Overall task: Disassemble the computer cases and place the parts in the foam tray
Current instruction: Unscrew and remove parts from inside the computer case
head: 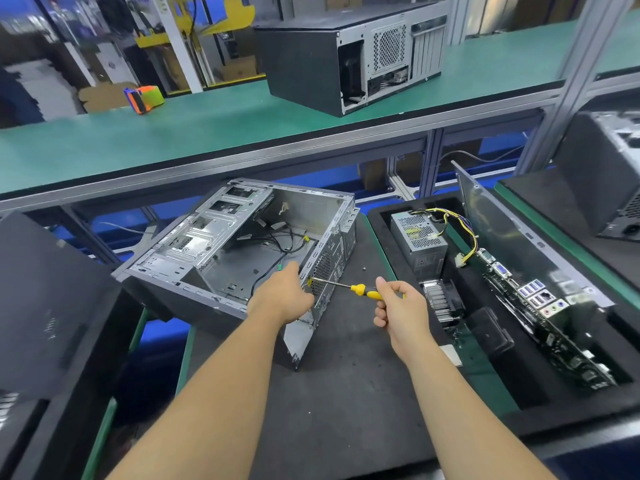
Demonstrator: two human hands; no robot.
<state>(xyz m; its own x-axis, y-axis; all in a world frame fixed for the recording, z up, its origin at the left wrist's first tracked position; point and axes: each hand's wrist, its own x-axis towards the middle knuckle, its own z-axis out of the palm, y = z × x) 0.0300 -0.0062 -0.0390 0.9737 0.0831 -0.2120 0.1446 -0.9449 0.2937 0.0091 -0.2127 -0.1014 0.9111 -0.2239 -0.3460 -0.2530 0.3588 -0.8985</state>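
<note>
An opened computer case [239,251] is laid on its side on the dark mat [346,393] at the centre of the bench, its open side turned upward and loose black cables [277,244] seen on its floor. The rear panel edge of the case, at about 12 o'clock from the forearms, is gripped by the left hand [285,296], whose fingers are curled over the metal rim. A yellow-handled screwdriver [349,288] is held by the right hand [398,306], the fingers clamped round the handle; its tip is pointed toward 9 o'clock and is met at the perforated rear panel just beside the left hand. At 3 o'clock from the case the black foam tray [519,414] is set, in which a power supply [417,239] with yellow wiring, a heatsink [440,299] and a motherboard [540,306] are held in separate recesses. A grey side panel [502,220] is leaned at the tray's far edge. At 12 o'clock, on the green upper shelf [173,140], a second case [349,57] is placed.
</note>
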